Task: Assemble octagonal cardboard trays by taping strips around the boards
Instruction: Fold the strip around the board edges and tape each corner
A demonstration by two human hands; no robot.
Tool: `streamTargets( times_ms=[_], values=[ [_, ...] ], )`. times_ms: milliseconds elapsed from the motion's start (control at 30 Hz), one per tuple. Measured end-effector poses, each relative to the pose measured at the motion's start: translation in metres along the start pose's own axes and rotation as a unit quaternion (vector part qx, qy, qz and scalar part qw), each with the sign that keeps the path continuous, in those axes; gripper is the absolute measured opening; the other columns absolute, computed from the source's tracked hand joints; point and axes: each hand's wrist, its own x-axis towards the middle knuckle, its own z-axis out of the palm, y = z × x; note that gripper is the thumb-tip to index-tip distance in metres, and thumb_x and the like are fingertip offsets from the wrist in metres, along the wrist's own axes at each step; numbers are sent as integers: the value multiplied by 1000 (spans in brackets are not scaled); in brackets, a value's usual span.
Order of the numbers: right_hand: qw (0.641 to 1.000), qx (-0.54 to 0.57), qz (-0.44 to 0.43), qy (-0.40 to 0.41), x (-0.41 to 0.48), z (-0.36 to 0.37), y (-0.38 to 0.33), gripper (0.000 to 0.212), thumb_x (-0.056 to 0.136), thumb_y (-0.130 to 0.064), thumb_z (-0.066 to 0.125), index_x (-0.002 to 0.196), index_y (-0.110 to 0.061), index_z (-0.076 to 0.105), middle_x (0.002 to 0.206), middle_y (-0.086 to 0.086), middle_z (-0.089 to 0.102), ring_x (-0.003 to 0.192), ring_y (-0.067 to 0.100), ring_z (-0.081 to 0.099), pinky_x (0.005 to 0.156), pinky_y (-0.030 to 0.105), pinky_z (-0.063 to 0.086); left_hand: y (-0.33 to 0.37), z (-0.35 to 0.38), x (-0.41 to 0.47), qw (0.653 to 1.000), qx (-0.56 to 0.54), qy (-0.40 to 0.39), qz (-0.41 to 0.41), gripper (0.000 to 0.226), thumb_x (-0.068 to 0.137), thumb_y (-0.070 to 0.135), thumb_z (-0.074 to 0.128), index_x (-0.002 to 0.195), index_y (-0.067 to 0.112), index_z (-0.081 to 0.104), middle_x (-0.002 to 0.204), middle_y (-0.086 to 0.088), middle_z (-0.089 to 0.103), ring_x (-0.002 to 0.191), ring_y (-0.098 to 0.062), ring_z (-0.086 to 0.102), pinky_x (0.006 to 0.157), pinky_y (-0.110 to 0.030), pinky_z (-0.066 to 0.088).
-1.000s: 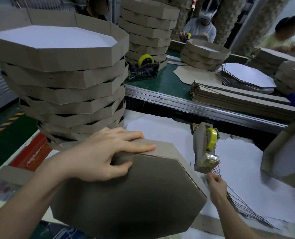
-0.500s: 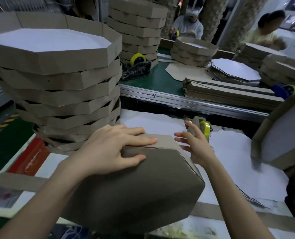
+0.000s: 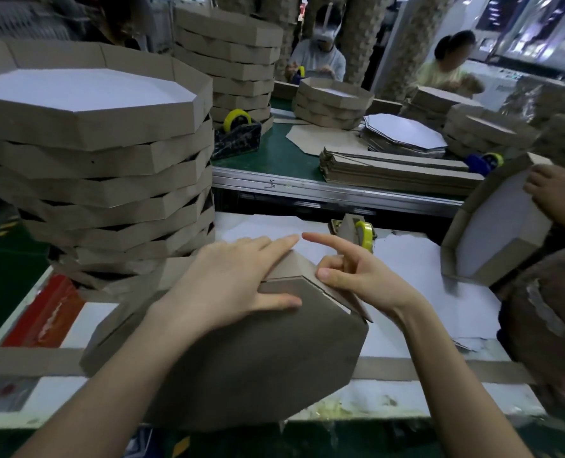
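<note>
Tray (image 3: 274,358) beneath the fingers (image 3: 279,243)

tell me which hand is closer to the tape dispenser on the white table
Right. The right hand is just in front of the tape dispenser; the left hand lies flat on the cardboard tray, farther off to the dispenser's left.

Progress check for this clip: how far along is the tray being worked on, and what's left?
Done: a tall stack of finished trays stands at the left. In hand: the left hand presses flat on the board while the right hand pinches the strip at the far corner. Left: the strip's end by the right corner looks loose and the tape dispenser sits untouched, so taping probably remains.
</note>
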Motion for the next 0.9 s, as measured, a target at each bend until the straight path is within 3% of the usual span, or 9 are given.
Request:
streamTargets(
  times_ms=[67,267,367,467,633,767,900],
  values=[
    [1000,-10,-10,22,-8,3,-6,53,88,-25,69,137,-36,51,83,0,69,75,10,65,68,17,50,1,-1,-3,1000,-18,-5,1,89,68,88,26,147,47,16,132,19,48,117,-8,50,77,-29,40],
    [998,-43,-49,20,-23,11,-42,54,87,-21,73,135,-37,53,86,-1,71,82,9,66,75,18,51,-5,-14,-34,990,-103,93,31,90,68,94,21,146,49,26,132,19,55,108,-14,59,80,-37,52],
    [991,-113,-63,18,-20,18,-62,60,81,-41,77,136,-41,53,85,0,72,78,13,65,73,23,51,-19,-6,-47,973,-185,131,38,83,73,90,32,146,51,24,122,21,55,101,-11,58,78,-39,55],
    [983,-179,-39,16,-9,29,-68,59,78,-47,77,132,-43,53,83,2,73,66,28,60,63,36,52,-31,14,-59,954,-269,131,9,80,71,88,40,143,54,26,127,25,45,113,-9,53,89,-38,51],
    [967,-250,-33,38,10,54,-62,56,87,-40,72,138,-29,53,78,-6,68,62,3,57,59,16,43,-54,28,-75,954,-270,126,-24,74,77,80,44,144,54,26,128,25,43,114,-3,47,89,-36,49],
    [963,-264,-52,27,24,76,-63,60,87,-36,74,141,-26,50,72,-7,66,56,0,56,55,13,42,-48,23,-76,962,-227,151,10,66,86,66,47,146,47,29,139,20,39,124,-9,44,97,-42,46],
    [961,-269,-56,18,26,82,-64,64,86,-35,75,143,-25,48,71,-7,67,55,1,56,55,11,42,-44,20,-75,960,-239,143,21,61,88,61,46,141,32,48,134,11,50,123,-10,45,97,-40,45]
  ],
)
